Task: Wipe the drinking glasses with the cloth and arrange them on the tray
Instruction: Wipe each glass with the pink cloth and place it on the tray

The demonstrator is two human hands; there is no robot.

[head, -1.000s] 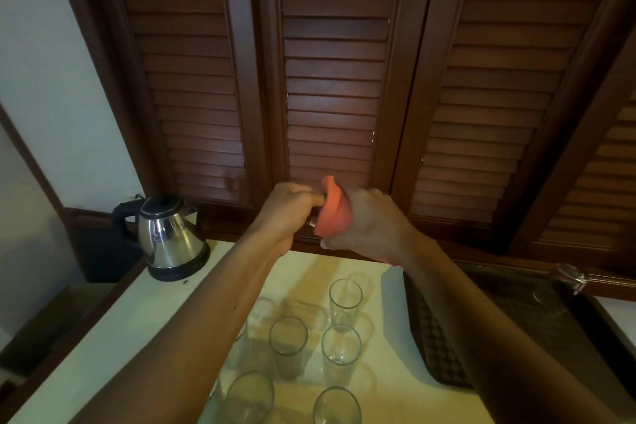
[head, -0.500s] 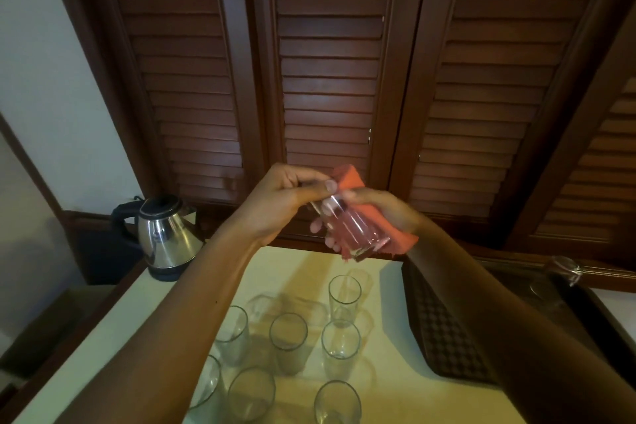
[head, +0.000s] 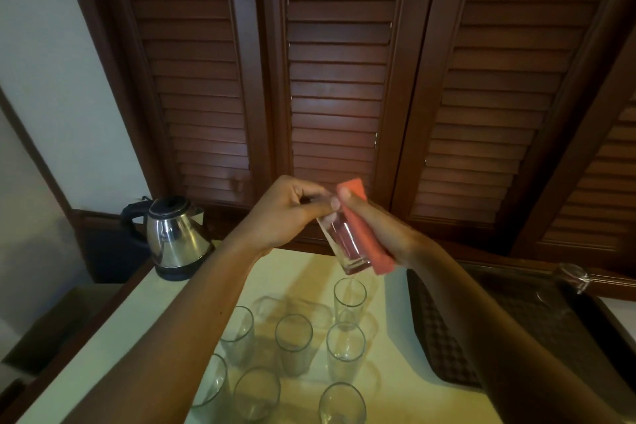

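Observation:
A clear drinking glass (head: 346,244) is held tilted in the air above the table, rim up toward the hands and base down. My left hand (head: 285,210) pinches its rim. My right hand (head: 382,227) holds an orange cloth (head: 366,234) pressed along the glass's right side. Several more clear glasses (head: 345,344) stand upright in a cluster on the pale tabletop (head: 165,317) below. The dark textured tray (head: 433,330) lies to the right, partly hidden by my right forearm; a clear glass object (head: 569,277) sits at its far right corner.
A steel electric kettle (head: 173,237) stands at the table's back left corner. Dark wooden louvred doors (head: 337,79) rise directly behind the table. A white wall is at the left, and a dark floor area lies beyond the table's left edge.
The glass has turned from lying hidden between the hands to hanging tilted with its base down. The cloth has shifted from the glass's end to its right side, and both hands have risen slightly.

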